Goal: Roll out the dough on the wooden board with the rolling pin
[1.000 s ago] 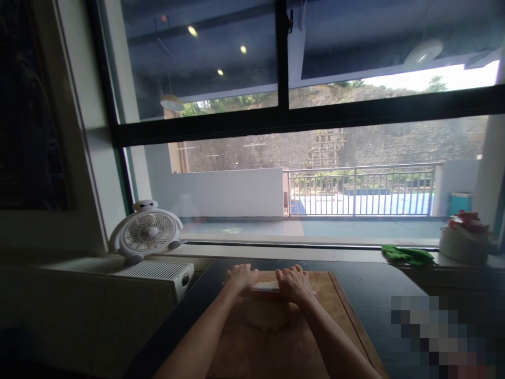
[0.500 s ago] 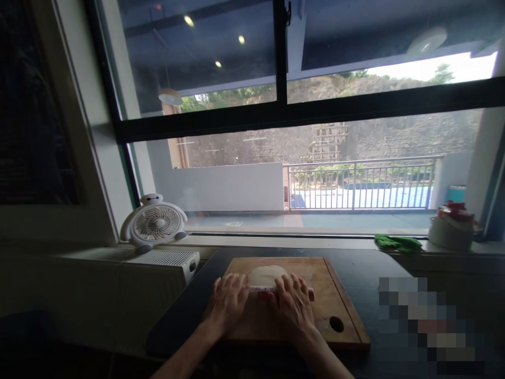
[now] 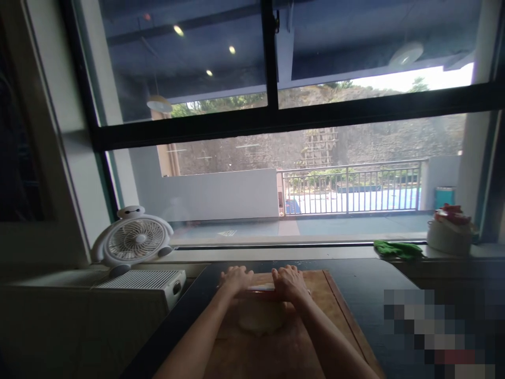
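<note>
My left hand (image 3: pixel 235 280) and my right hand (image 3: pixel 290 281) rest on a rolling pin (image 3: pixel 263 293), one towards each end, fingers curled over it. Only the pin's middle and a bit of its right end show between and beside the hands. A flattened round of pale dough (image 3: pixel 260 317) lies on the wooden cutting board (image 3: pixel 325 316), mostly on my side of the pin. A thin pale strip shows just beyond the pin. Both forearms stretch across the board.
The board sits on a dark table (image 3: pixel 363 300). At left, a white fan (image 3: pixel 140 239) stands by a white box-shaped appliance (image 3: pixel 158 281). On the sill lie a green cloth (image 3: pixel 397 249) and a whitish pot (image 3: pixel 450 234). A blurred-out patch covers the lower right.
Both hands have pushed the rolling pin away from me, from the dough's near part to its far side. More dough shows on my side. The view has shifted slightly.
</note>
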Available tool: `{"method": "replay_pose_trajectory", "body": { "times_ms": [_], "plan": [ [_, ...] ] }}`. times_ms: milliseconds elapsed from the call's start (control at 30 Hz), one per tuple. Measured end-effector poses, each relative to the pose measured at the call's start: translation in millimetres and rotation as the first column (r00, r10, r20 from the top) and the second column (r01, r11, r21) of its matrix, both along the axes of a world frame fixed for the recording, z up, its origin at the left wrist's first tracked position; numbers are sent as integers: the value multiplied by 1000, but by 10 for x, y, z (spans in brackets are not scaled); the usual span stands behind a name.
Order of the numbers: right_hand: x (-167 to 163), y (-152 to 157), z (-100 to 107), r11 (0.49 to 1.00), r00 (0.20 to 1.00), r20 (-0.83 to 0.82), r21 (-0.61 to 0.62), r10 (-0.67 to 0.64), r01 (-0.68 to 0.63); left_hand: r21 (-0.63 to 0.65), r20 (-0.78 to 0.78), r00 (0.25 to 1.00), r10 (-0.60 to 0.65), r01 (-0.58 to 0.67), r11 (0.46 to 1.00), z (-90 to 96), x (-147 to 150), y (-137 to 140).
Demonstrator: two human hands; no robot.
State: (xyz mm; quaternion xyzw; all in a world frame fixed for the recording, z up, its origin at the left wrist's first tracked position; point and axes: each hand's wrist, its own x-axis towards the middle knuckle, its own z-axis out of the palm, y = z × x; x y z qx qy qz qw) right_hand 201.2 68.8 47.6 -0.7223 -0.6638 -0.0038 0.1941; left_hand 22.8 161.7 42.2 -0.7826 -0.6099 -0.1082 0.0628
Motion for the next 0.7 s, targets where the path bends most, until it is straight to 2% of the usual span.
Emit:
{"method": "replay_pose_trajectory", "body": {
  "times_ms": [100,200,300,400,500,700],
  "plan": [
    [-68,-247,-95,996,997,11,42,76,-77,32,-3,998,-66,66,997,-41,-51,-154],
    [-199,-668,-244,981,985,26,93,171,-173,85,-12,990,-137,138,987,-167,-259,-499],
    [-307,-1029,-370,966,973,32,122,227,-229,154,31,987,-160,153,976,-328,-527,-815],
    [-345,-1172,-415,964,973,31,128,230,-232,154,61,986,-154,143,978,-401,-663,-935],
    [-307,-1102,-371,971,980,23,136,197,-198,71,16,995,-94,93,993,-332,-545,-819],
    [14,-625,-161,992,997,-15,95,79,-77,-14,-65,995,-72,72,997,-42,64,-253]
  ]
}}
